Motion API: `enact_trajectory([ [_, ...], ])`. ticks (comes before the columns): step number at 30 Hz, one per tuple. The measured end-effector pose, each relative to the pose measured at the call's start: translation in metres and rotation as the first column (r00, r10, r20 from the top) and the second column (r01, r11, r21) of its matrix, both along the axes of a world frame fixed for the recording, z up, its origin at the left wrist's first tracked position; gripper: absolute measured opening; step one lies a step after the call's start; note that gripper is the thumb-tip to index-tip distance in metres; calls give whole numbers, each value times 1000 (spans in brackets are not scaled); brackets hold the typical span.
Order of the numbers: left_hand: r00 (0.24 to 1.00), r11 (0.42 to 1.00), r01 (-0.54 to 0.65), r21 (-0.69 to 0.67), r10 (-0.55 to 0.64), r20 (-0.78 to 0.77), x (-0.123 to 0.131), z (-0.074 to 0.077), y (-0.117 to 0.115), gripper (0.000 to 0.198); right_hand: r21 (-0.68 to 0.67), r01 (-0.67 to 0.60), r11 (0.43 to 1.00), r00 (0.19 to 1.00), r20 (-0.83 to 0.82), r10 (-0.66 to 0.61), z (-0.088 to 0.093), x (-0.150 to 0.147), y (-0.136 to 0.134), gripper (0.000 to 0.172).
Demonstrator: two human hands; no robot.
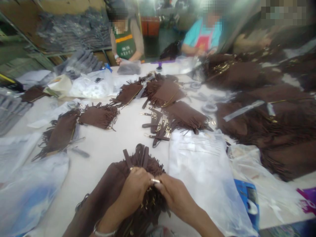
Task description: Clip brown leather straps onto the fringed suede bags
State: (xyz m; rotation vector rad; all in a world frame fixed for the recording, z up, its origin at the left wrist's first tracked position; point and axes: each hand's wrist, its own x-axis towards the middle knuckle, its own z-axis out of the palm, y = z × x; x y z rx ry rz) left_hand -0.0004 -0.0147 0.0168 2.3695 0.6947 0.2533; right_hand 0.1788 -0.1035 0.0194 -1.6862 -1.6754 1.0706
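Near the middle of the surface's (103, 144) near edge, a small, shiny metal clasp (155, 181) was pinched between the fingertips of the left hand (138, 186) and the right hand (172, 189). The left fingers were curled inward, and whatever else was gripped behind them could not be made out; the right thumb and fingers were pressed together on the clasp's other end.

Below both hands a soft, matt brown bag (98, 187) was spread, its lower part cut off by the picture. Thin, ragged fringe (158, 164) was bunched beyond the fingers, and from it flat loops of strap (140, 154) were raised. Gold hooks (148, 200) were half hidden in the dark folds between the wrists. A smooth, silvery bracelet (105, 233) was worn on the left wrist.

Farther in, toward the centre of the surface, short straps with gold fittings (158, 126) were heaped beside fringed, roughly rectangular bags (189, 112). A limp, cloudy plastic sheet (197, 154) was laid to the right, with a blue object (248, 197) partly covered at its side. Along the right edge, more brown bags (288, 158) were piled, their outlines merged. At the far edge two people (129, 42) were seated, and near the far right corner a third figure (254, 42) was badly blurred.
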Motion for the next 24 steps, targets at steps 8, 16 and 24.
enact_trajectory([
  [8,991,990,81,115,-92,96,2,2,-1,39,-527,-78,847,509,-751,-420,-12,6,-9,37],
  [16,998,999,39,-27,-40,-56,2,12,-3,18,-365,271,891,810,-413,-416,-24,14,-30,33],
  [24,996,997,40,-73,-45,-74,9,12,4,21,-311,232,922,838,-417,-352,-17,15,-39,36],
])
